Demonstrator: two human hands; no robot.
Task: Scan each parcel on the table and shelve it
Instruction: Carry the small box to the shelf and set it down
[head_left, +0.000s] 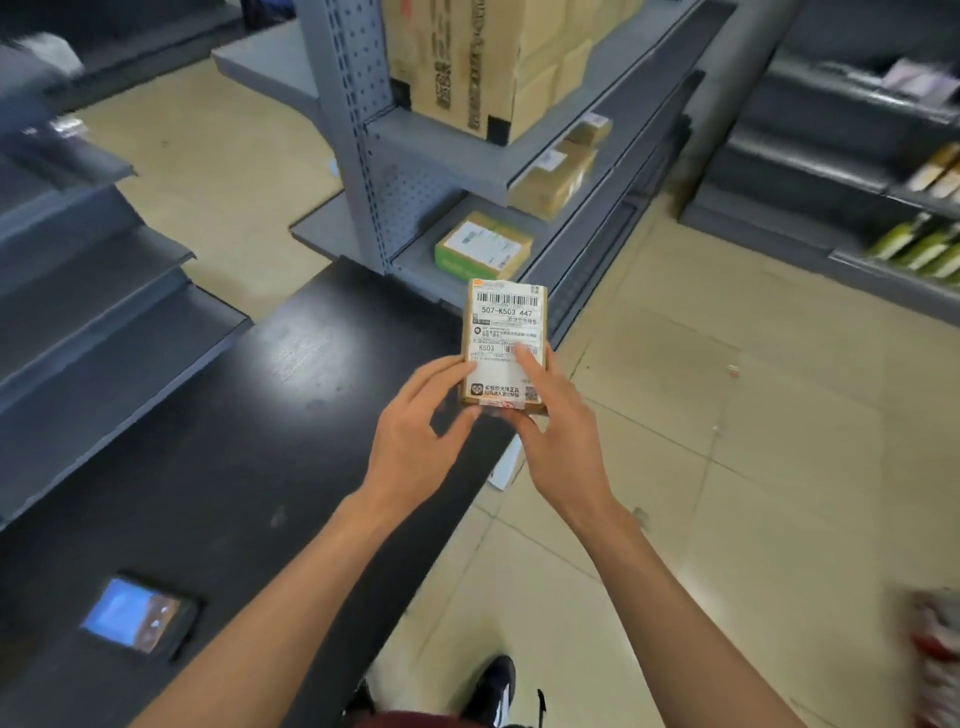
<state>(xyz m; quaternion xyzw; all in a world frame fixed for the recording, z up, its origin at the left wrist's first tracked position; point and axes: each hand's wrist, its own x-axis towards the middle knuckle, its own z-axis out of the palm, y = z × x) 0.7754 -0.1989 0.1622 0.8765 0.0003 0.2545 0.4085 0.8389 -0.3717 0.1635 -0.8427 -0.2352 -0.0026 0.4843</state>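
You held the box (505, 347) in both hands (415, 426) (558, 421) by its bottom end only, so it could tip out and drop.

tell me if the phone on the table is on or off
On. The phone lies flat on the black table and its screen glows blue with a picture; what it displays is too blurred to read.

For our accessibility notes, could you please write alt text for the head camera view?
Both hands, left hand and right hand, hold a small cardboard parcel label-up above the edge of a black table. A lit phone lies on the table; grey shelving with boxed parcels stands beyond.
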